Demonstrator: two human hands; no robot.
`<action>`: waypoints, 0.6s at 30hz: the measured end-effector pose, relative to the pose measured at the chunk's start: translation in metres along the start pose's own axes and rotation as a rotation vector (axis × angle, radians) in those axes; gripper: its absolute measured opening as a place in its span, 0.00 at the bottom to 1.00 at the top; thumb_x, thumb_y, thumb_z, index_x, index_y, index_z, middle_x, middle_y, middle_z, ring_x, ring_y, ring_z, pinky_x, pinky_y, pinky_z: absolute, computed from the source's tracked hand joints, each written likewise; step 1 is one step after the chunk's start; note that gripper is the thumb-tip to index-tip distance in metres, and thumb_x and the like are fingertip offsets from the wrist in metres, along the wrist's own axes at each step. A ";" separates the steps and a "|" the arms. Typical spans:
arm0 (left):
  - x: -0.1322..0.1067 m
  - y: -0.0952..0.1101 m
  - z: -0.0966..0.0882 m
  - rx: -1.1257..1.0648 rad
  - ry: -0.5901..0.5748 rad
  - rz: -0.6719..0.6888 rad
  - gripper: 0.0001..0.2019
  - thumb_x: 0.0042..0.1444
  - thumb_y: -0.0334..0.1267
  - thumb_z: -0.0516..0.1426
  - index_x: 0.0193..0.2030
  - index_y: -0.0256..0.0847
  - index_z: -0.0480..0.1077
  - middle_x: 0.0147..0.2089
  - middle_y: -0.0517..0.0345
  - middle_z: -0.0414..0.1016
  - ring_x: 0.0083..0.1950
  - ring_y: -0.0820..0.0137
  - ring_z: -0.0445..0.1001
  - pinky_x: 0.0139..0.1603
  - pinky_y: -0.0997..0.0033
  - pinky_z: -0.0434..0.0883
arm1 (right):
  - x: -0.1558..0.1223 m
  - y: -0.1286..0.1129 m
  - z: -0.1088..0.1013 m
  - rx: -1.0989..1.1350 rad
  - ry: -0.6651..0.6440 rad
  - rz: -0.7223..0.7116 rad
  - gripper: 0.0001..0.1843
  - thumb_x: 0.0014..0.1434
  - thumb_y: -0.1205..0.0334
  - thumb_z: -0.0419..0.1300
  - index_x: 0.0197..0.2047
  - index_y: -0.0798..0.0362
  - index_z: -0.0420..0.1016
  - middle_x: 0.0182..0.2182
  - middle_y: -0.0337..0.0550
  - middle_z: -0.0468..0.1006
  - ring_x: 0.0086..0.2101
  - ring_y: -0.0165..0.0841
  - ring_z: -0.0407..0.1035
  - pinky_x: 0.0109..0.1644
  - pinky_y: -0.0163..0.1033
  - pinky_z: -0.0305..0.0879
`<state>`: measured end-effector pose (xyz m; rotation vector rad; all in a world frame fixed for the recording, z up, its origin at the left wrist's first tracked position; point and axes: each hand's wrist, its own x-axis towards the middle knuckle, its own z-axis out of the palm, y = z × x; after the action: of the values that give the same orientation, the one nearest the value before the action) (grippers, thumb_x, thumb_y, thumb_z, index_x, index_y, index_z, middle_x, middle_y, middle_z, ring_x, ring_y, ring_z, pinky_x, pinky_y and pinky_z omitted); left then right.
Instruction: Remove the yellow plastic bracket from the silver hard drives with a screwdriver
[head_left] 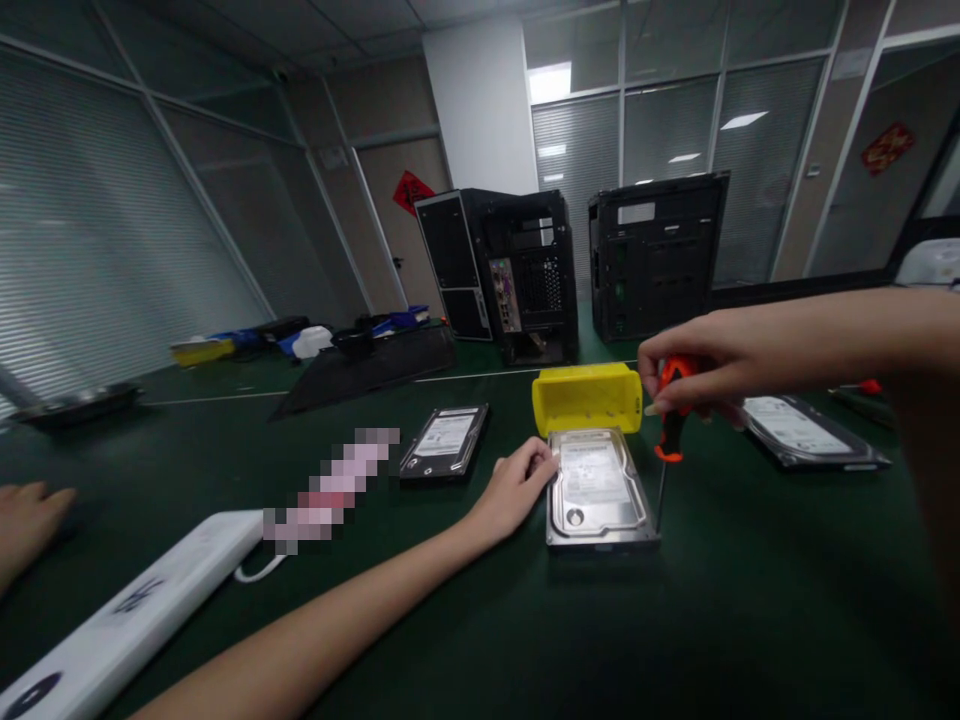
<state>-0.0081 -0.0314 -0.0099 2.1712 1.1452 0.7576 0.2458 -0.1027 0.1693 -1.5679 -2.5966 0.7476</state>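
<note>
In the head view, a hard drive (596, 480) lies label up on the dark green table (465, 640), towards four o'clock from the centre. At its nine o'clock edge, the left hand (514, 488) touches it with bent fingers; whether it grips, I cannot tell. The right hand (709, 358) grasps a screwdriver (671, 438), tip down at the drive's five o'clock corner. A yellow bin (585, 373) stands at the drive's twelve.
</note>
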 end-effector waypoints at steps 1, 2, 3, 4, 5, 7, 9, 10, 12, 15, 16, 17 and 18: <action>0.000 0.000 0.000 0.002 0.001 0.004 0.13 0.58 0.47 0.47 0.34 0.42 0.64 0.31 0.62 0.67 0.34 0.69 0.65 0.36 0.72 0.61 | 0.000 -0.002 0.000 -0.003 0.000 -0.013 0.20 0.50 0.48 0.55 0.42 0.50 0.72 0.35 0.43 0.76 0.30 0.35 0.70 0.27 0.35 0.64; 0.000 0.000 0.000 0.001 0.001 0.009 0.13 0.58 0.47 0.47 0.34 0.42 0.64 0.31 0.62 0.67 0.34 0.69 0.65 0.36 0.72 0.61 | -0.001 -0.004 0.000 -0.002 0.000 -0.023 0.21 0.50 0.48 0.55 0.43 0.50 0.72 0.36 0.44 0.76 0.30 0.36 0.70 0.28 0.35 0.64; 0.000 0.000 0.000 -0.003 -0.001 0.014 0.12 0.58 0.47 0.47 0.34 0.42 0.64 0.31 0.62 0.67 0.34 0.69 0.65 0.36 0.72 0.61 | -0.001 -0.005 0.001 0.003 0.001 -0.030 0.21 0.51 0.48 0.54 0.44 0.50 0.72 0.36 0.44 0.76 0.30 0.36 0.70 0.29 0.36 0.64; 0.000 0.001 0.000 -0.009 -0.001 0.019 0.12 0.58 0.47 0.47 0.34 0.42 0.64 0.31 0.62 0.67 0.34 0.69 0.65 0.36 0.72 0.61 | -0.002 -0.005 0.001 0.013 0.006 -0.035 0.21 0.52 0.48 0.53 0.44 0.50 0.72 0.36 0.44 0.76 0.31 0.36 0.70 0.29 0.36 0.64; 0.000 0.001 0.000 -0.014 -0.001 0.024 0.12 0.58 0.47 0.47 0.34 0.42 0.64 0.31 0.61 0.67 0.34 0.69 0.65 0.36 0.73 0.61 | -0.002 -0.006 0.001 0.025 0.013 -0.040 0.20 0.53 0.49 0.52 0.44 0.50 0.72 0.36 0.44 0.76 0.31 0.36 0.71 0.30 0.36 0.65; 0.000 0.001 0.000 -0.019 -0.003 0.030 0.12 0.57 0.47 0.48 0.34 0.42 0.64 0.31 0.61 0.67 0.34 0.69 0.65 0.35 0.73 0.61 | -0.004 -0.005 0.002 0.054 0.027 -0.053 0.20 0.55 0.49 0.50 0.45 0.50 0.72 0.37 0.43 0.76 0.32 0.36 0.71 0.33 0.37 0.65; 0.000 0.001 0.000 -0.016 0.000 0.032 0.11 0.57 0.46 0.48 0.33 0.41 0.64 0.31 0.61 0.67 0.34 0.69 0.65 0.35 0.73 0.61 | -0.005 -0.003 0.002 0.077 0.032 -0.056 0.21 0.56 0.49 0.48 0.47 0.49 0.71 0.38 0.43 0.76 0.32 0.36 0.71 0.34 0.38 0.66; 0.000 0.000 0.000 -0.015 0.003 0.032 0.11 0.57 0.46 0.48 0.33 0.41 0.64 0.31 0.61 0.67 0.34 0.69 0.65 0.35 0.73 0.61 | -0.006 -0.003 0.002 0.084 0.028 -0.051 0.21 0.56 0.49 0.48 0.48 0.49 0.70 0.38 0.43 0.76 0.31 0.36 0.71 0.33 0.38 0.66; 0.000 0.000 0.000 -0.018 0.012 0.030 0.11 0.57 0.46 0.48 0.33 0.41 0.64 0.31 0.61 0.67 0.34 0.69 0.65 0.36 0.72 0.61 | -0.007 -0.004 0.001 0.090 0.015 -0.040 0.22 0.55 0.50 0.49 0.50 0.48 0.69 0.38 0.42 0.76 0.31 0.36 0.71 0.32 0.38 0.66; 0.000 0.000 0.000 -0.020 0.014 0.026 0.12 0.57 0.47 0.49 0.33 0.41 0.64 0.31 0.61 0.67 0.34 0.69 0.65 0.36 0.72 0.61 | -0.009 -0.008 0.000 0.091 0.004 -0.066 0.20 0.55 0.51 0.52 0.48 0.48 0.70 0.38 0.42 0.77 0.32 0.35 0.71 0.33 0.36 0.66; 0.000 0.000 0.000 -0.019 0.013 0.024 0.12 0.57 0.47 0.48 0.33 0.41 0.64 0.31 0.61 0.67 0.34 0.69 0.65 0.36 0.72 0.61 | -0.009 -0.010 0.000 0.096 -0.004 -0.085 0.19 0.54 0.52 0.52 0.47 0.48 0.71 0.39 0.41 0.76 0.33 0.35 0.71 0.33 0.36 0.66; 0.000 0.000 0.000 -0.018 0.011 0.023 0.12 0.57 0.47 0.48 0.34 0.41 0.64 0.31 0.61 0.67 0.34 0.69 0.65 0.36 0.72 0.62 | -0.010 -0.012 0.000 0.102 -0.014 -0.104 0.18 0.54 0.52 0.53 0.46 0.48 0.72 0.39 0.41 0.76 0.33 0.35 0.71 0.33 0.36 0.66; 0.000 0.000 0.000 -0.016 0.009 0.022 0.12 0.57 0.47 0.48 0.34 0.41 0.64 0.31 0.61 0.67 0.34 0.69 0.65 0.36 0.73 0.62 | -0.010 -0.014 0.000 0.110 -0.026 -0.122 0.18 0.54 0.52 0.53 0.45 0.48 0.72 0.39 0.41 0.76 0.33 0.35 0.71 0.33 0.35 0.66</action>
<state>-0.0079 -0.0311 -0.0099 2.1722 1.1177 0.7837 0.2392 -0.1161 0.1770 -1.3663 -2.5914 0.8889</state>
